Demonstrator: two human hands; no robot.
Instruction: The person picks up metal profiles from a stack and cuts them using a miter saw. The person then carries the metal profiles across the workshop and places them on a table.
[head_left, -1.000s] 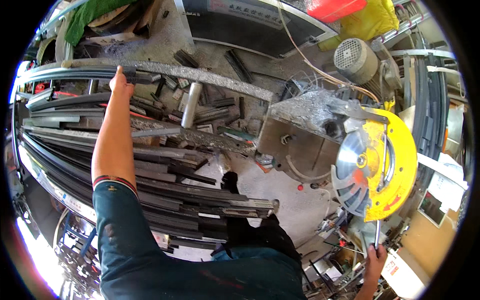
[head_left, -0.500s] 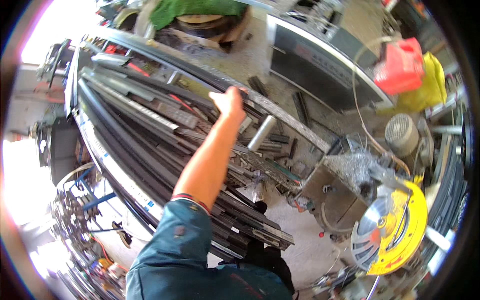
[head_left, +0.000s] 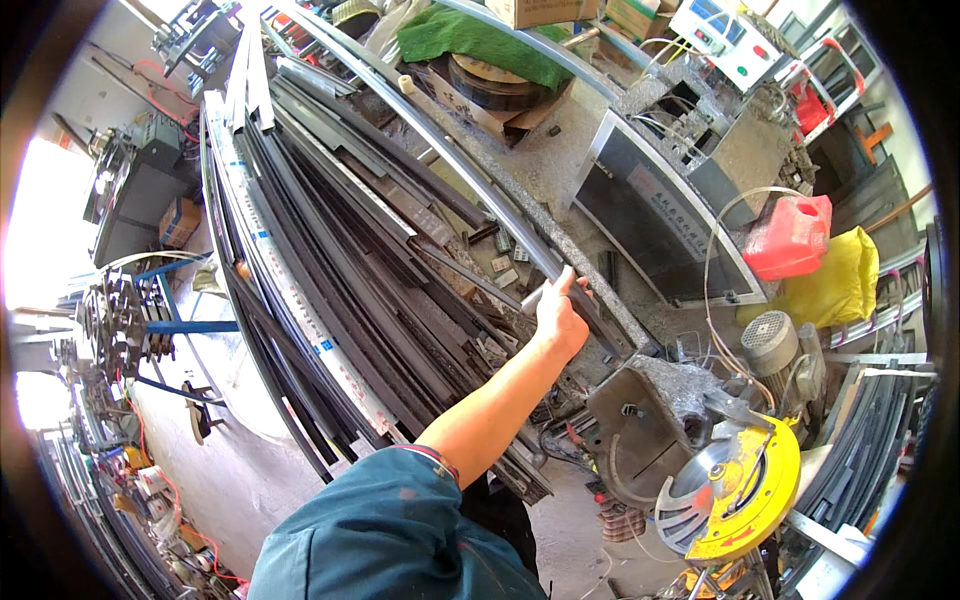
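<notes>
My left hand is closed around a long dark grey metal profile, near its near end. From there the profile runs up and left to the far edge of the view, bent by the lens. A short silvery tube end shows beside my thumb side; whether I touch it I cannot tell. To the left of my forearm lies a big stack of long dark profiles. A cut-off saw with a yellow guard stands to the right, its metal base just nearer than my hand. My right hand is out of view.
A dark panelled machine box stands beyond my hand, with a red jerrycan and yellow sack on its right. A grey motor sits behind the saw. More profiles lean at far right. Green cloth covers a roll.
My left hand has moved nearer the saw along with the profile's end. The view has shifted, bringing the far machine's control panel into sight.
</notes>
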